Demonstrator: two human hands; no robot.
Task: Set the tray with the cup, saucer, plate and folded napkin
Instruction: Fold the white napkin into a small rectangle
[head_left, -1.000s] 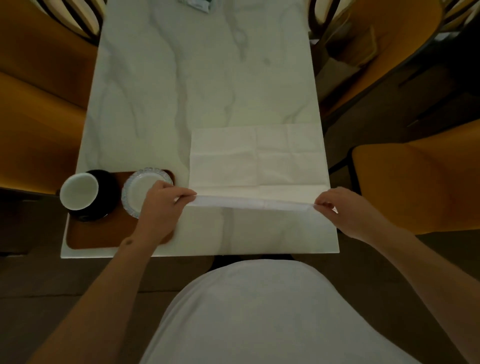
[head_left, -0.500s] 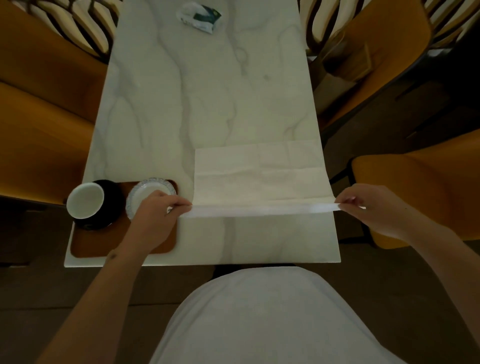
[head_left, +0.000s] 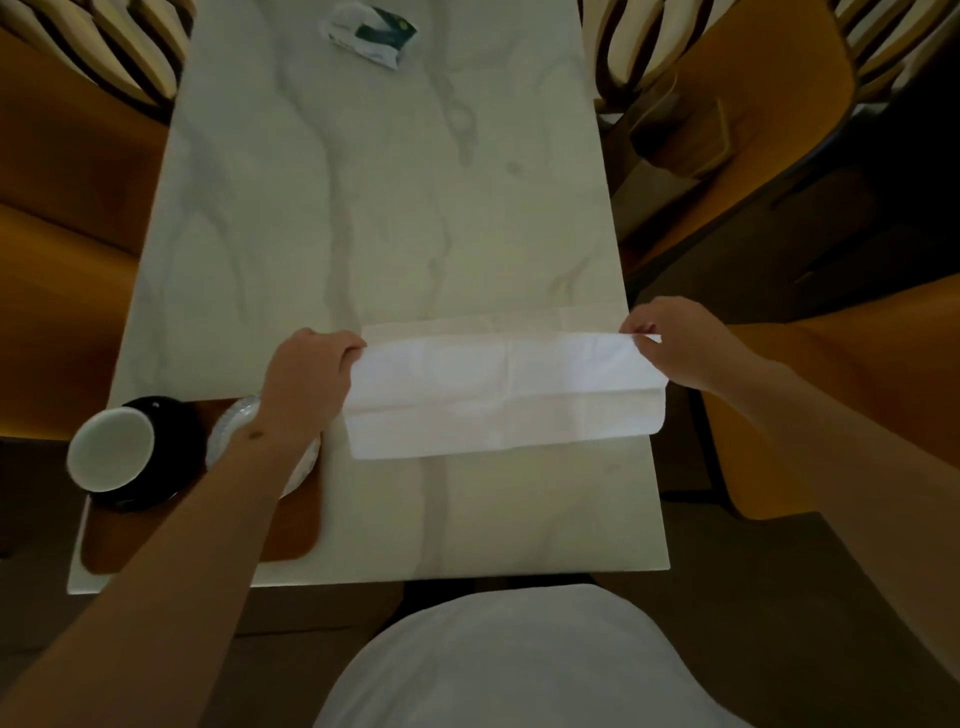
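My left hand (head_left: 311, 379) and right hand (head_left: 675, 343) each pinch a corner of the thin white paper napkin (head_left: 498, 400) at centre frame, folding it. If one side pulls harder, the edges mismatch — or the paper tears.

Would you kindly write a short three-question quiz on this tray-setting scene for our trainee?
1. True or false: the napkin lies on the tray.
2. Which hands pinch the napkin? A) left hand only B) right hand only C) both
3. Fill in: the white cup sits on a ____ saucer.

Key: 1 false, it is on the table; 2 C; 3 black.
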